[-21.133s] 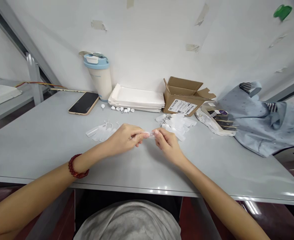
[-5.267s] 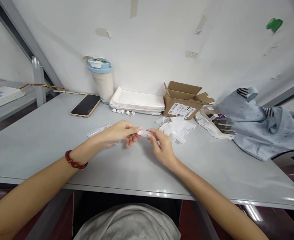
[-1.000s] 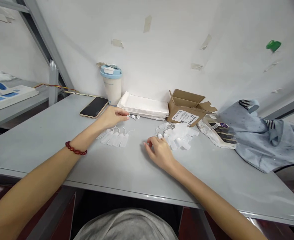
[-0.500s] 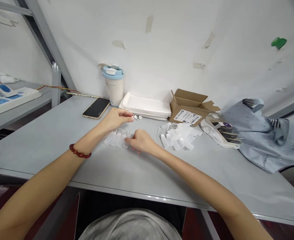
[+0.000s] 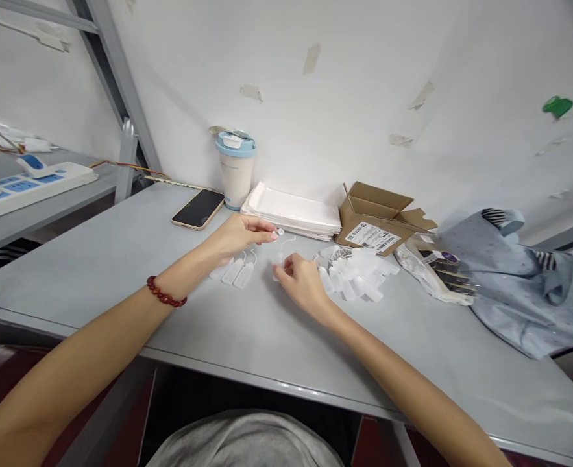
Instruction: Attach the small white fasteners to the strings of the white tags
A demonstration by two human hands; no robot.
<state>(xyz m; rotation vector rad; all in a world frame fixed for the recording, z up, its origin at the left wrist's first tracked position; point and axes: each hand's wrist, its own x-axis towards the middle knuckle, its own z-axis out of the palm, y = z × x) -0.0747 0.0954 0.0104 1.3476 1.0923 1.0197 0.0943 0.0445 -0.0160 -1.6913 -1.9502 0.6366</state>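
Note:
My left hand [image 5: 240, 237] is pinched, thumb against forefinger, around a small white plastic piece [image 5: 274, 236]. A small round white cap [image 5: 280, 231] shows right at those fingertips; I cannot tell whether it is held or lies on the table. My right hand [image 5: 303, 284] has its fingers closed on a translucent white plastic tag [image 5: 277, 264], mostly hidden, whose thin loop strap [image 5: 287, 241] sticks up. Between my arms a few like tags [image 5: 243, 275] lie side by side. To the right of my right hand is a heap of several more tags [image 5: 359, 272].
Behind my hands are a phone [image 5: 198, 209], a lidded cup [image 5: 236, 175], a stack of white envelopes [image 5: 296, 213] and an open cardboard box [image 5: 374, 224]. Further right lie a clear plastic packet [image 5: 437, 269] and grey-blue cloth [image 5: 524, 285]. A power strip [image 5: 28, 188] is at left.
My right hand has drawn a tag to the right, away from the small row. My left fingers have moved slightly right and closed on a small white piece. The view has shifted a little.

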